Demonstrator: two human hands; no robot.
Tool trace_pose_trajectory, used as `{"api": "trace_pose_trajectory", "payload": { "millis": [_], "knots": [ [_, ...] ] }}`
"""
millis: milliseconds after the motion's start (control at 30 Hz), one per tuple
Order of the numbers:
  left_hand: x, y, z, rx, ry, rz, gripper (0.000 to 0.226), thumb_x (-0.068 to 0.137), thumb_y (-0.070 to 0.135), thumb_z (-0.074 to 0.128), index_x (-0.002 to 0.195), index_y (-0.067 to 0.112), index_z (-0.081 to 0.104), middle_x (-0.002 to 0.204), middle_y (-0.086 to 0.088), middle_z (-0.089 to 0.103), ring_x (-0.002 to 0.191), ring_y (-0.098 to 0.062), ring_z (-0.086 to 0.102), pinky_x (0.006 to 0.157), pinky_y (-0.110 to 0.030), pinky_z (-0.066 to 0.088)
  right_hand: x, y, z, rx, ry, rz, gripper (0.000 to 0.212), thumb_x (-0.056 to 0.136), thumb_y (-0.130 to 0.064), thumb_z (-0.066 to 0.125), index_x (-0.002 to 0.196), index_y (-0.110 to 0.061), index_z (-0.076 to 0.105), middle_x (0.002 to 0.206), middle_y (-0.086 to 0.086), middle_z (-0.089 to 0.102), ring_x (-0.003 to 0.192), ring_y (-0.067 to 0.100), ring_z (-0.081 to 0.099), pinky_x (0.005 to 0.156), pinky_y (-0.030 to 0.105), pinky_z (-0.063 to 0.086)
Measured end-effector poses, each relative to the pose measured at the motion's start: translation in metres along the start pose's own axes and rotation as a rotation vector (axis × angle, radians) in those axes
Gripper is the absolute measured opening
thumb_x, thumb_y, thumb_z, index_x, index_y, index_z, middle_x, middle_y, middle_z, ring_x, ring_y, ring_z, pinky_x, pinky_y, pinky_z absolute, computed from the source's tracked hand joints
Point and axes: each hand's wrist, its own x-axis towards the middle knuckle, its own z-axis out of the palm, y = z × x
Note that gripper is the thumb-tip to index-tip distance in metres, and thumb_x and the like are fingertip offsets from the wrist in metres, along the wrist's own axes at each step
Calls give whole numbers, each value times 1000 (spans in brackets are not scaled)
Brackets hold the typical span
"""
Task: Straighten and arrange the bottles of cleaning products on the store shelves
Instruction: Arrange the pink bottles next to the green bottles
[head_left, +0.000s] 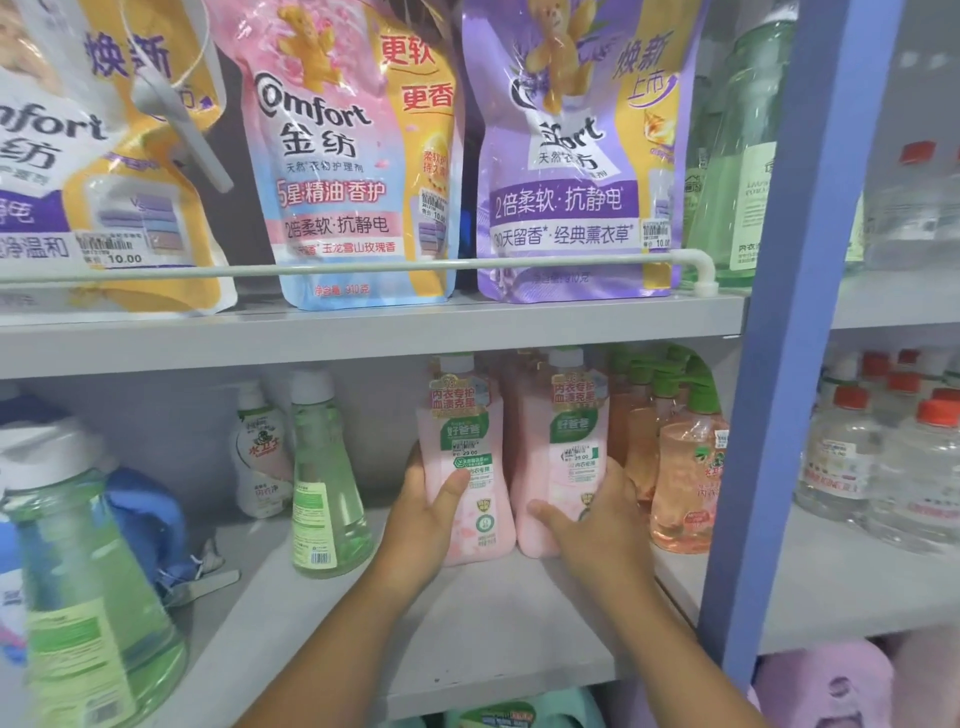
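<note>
The left hand (423, 519) grips the left pale pink plastic bottle (464, 467), thumb across its front; the right hand (592, 525) grips the right pale pink plastic bottle (563, 457) the same way. Both bottles stand upright, touching, on the grey metal lower shelf (467, 623). Above, three large soft refill pouches, yellow (119, 171), pink (358, 166) and purple (576, 156), lean behind a white rail (363, 267). Just right of the held pair stand orange pump bottles with green tops (680, 467); to the left, a slim green clear bottle (324, 483).
</note>
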Motion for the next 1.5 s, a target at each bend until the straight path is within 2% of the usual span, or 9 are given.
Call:
{"api": "trace_pose_trajectory", "payload": {
  "millis": [200, 333, 433, 667, 867, 1167, 1267, 1400, 1500],
  "knots": [
    [3, 2, 1, 49, -27, 26, 31, 105, 22, 56, 133, 23, 44, 109, 9, 66, 73, 17, 65, 55, -5, 49, 1, 4, 5, 27, 19, -28, 90, 68, -48, 89, 140, -26, 39, 127, -2, 50, 112, 25, 59, 86, 43, 56],
    [-8, -22, 0, 166, 43, 54, 56, 87, 22, 80, 127, 38, 44, 121, 13, 64, 104, 3, 64, 88, -23, 55, -2, 14, 3, 90, 1, -16, 103, 62, -49, 92, 145, -30, 35, 131, -2, 52, 116, 23, 58, 89, 44, 57],
    [-13, -31, 0, 177, 65, 33, 64, 85, 16, 81, 121, 48, 39, 108, 30, 60, 97, 14, 58, 81, -18, 49, -4, 18, 5, 84, -26, -24, 102, 64, -36, 94, 146, -29, 35, 134, 0, 50, 117, 23, 57, 84, 37, 52],
    [-11, -34, -2, 147, 67, 35, 61, 85, 14, 82, 114, 52, 44, 105, 34, 62, 91, 20, 61, 78, -15, 49, -5, 20, 7, 99, -18, -42, 96, 69, -31, 93, 145, -28, 35, 136, 0, 48, 119, 23, 55, 84, 34, 48],
    [-11, -35, -6, 100, 41, 36, 62, 87, 16, 79, 129, 48, 47, 114, 27, 71, 103, 5, 68, 95, -34, 57, -8, 14, 6, 91, -6, -46, 90, 68, -33, 92, 140, -29, 37, 131, -4, 49, 114, 21, 58, 81, 34, 49],
    [-13, -33, -6, 114, 19, 45, 58, 91, 17, 75, 131, 46, 46, 115, 29, 69, 101, 9, 67, 94, -30, 57, -11, 12, 1, 126, -16, 16, 92, 67, -34, 93, 141, -31, 38, 130, -3, 54, 114, 22, 60, 87, 43, 56],
    [-23, -23, -10, 117, -9, 41, 61, 91, 20, 75, 135, 49, 45, 127, 28, 65, 117, 4, 63, 101, -31, 54, -17, 3, -7, 116, -18, 39, 106, 66, -44, 90, 151, -28, 30, 139, 5, 51, 124, 28, 57, 95, 46, 54],
    [-75, -17, -45, 175, 289, 108, 60, 94, 29, 72, 146, 38, 45, 147, 23, 47, 135, 1, 45, 113, -26, 37, -69, -34, -12, 288, 117, -99, 56, 92, -18, 75, 140, -21, 47, 139, 1, 49, 120, 21, 57, 96, 33, 48],
    [-122, -5, -100, 227, 636, 292, 48, 91, 21, 73, 134, 34, 56, 137, 18, 56, 129, -3, 51, 108, -26, 39, -102, -75, 26, 529, -229, -117, 32, 94, -9, 70, 120, -26, 60, 115, -7, 65, 104, 5, 66, 88, 19, 53]
  ]
}}
